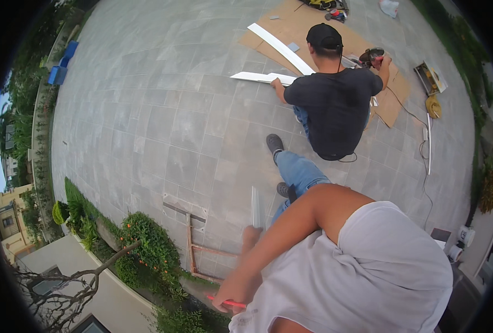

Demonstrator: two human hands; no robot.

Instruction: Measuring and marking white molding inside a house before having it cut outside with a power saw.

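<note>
My right arm crosses over my left. My right hand [231,295] is closed around a thin red pencil or marker [218,300], low by my light grey shirt. Past the right forearm, my left hand [251,237] is closed on the end of a short white strip [256,205], ribbed along its length, that sticks out over the paving. Most of my left forearm is hidden. A rusty metal frame [189,241] stands just left of the strip.
A co-worker [335,105] in black crouches ahead, one hand on a white panel [257,76], the other on a red and black power tool [372,57]. Cardboard [391,102] lies underneath. A cable [426,161] trails at right; shrubs [149,241] border the left.
</note>
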